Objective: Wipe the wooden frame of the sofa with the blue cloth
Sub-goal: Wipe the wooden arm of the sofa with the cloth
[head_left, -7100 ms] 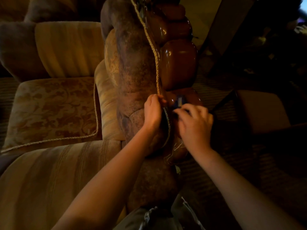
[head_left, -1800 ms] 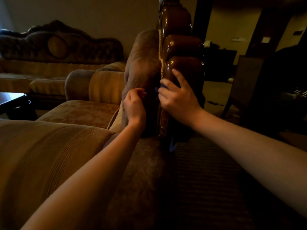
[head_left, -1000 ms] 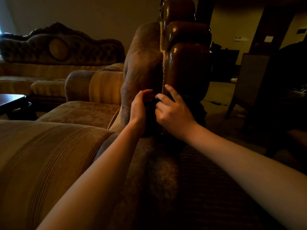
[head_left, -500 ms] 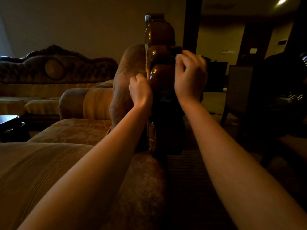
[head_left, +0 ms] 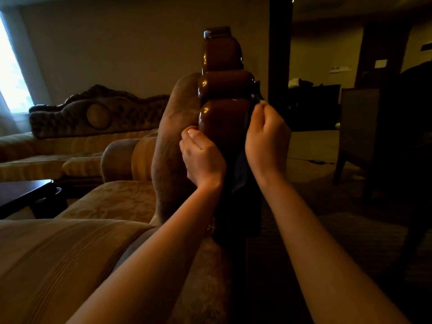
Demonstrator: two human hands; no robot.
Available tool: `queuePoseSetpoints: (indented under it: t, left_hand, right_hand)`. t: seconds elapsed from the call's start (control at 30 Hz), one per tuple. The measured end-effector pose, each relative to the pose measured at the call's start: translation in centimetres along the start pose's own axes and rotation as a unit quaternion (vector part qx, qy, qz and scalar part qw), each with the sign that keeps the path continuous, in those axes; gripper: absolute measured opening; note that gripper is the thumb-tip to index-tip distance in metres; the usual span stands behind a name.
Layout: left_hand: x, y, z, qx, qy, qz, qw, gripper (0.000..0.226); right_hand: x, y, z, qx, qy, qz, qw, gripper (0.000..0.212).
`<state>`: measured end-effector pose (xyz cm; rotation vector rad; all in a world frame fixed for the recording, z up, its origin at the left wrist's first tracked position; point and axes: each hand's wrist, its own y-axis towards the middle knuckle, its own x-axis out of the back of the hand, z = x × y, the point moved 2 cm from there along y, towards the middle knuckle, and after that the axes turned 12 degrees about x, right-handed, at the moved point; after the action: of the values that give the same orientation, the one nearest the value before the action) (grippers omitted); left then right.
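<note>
Dim lounge, upright wooden frame, right hand pinching blue cloth

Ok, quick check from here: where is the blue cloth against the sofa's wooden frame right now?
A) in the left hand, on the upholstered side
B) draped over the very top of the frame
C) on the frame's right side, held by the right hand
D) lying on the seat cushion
C: the blue cloth hangs down the right side of the wooden frame, pinched at its top by the right hand; the left hand is at the frame's left edge with no cloth visible in it.
</note>
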<state>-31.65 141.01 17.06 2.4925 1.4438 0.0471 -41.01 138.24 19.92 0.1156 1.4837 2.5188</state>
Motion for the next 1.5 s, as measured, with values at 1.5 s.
queuePoseSetpoints:
  t: [1.5]
  left_hand:
    - [-0.1,-0.4,0.2,0.029,-0.018,0.002,0.999,0.038]
  right_hand:
    - [1.0,-6.9,-4.0,-0.221,0.140,0.069,0.963,0.042]
